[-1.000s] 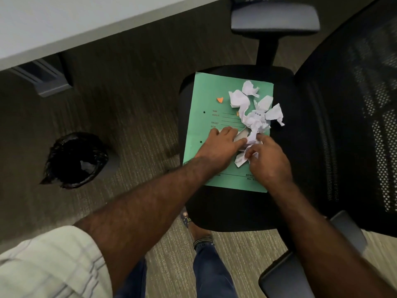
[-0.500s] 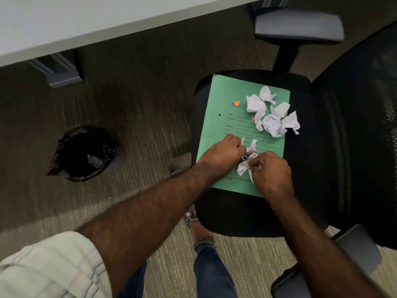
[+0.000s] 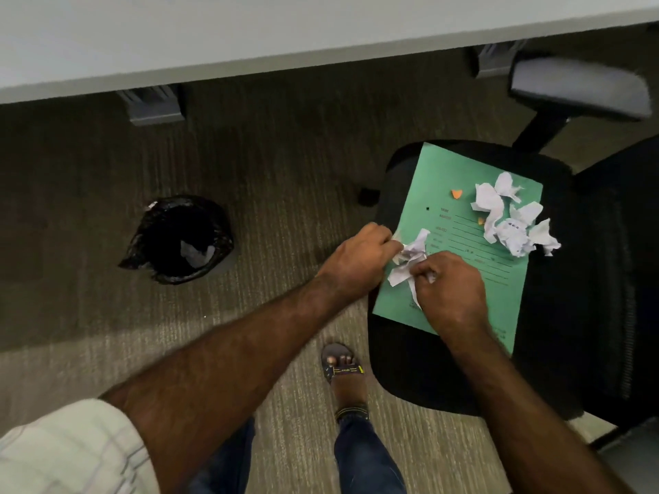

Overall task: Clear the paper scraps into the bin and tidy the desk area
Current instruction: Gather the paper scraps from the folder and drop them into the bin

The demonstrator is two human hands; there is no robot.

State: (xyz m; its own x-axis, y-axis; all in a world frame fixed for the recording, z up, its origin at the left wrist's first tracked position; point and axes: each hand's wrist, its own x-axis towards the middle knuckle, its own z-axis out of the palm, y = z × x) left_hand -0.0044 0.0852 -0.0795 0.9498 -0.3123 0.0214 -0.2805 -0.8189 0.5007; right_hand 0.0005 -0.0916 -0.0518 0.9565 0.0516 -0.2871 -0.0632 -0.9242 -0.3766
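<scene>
At folder's [image 3: 463, 215] left edge, both hands' [image 3: 360, 258] [image 3: 451, 287] grip closed on crumpled scraps [image 3: 410, 256].

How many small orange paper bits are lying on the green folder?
2. One orange bit lies near the far end of the green folder; a smaller one lies beside the white crumpled scraps. More may hide underneath.

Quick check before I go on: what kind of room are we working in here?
Most likely an office workstation. A pale desk runs along the top, a black mesh office chair with padded armrests stands on low-pile carpet, and a small bin lined with a black bag sits on the floor.
</scene>
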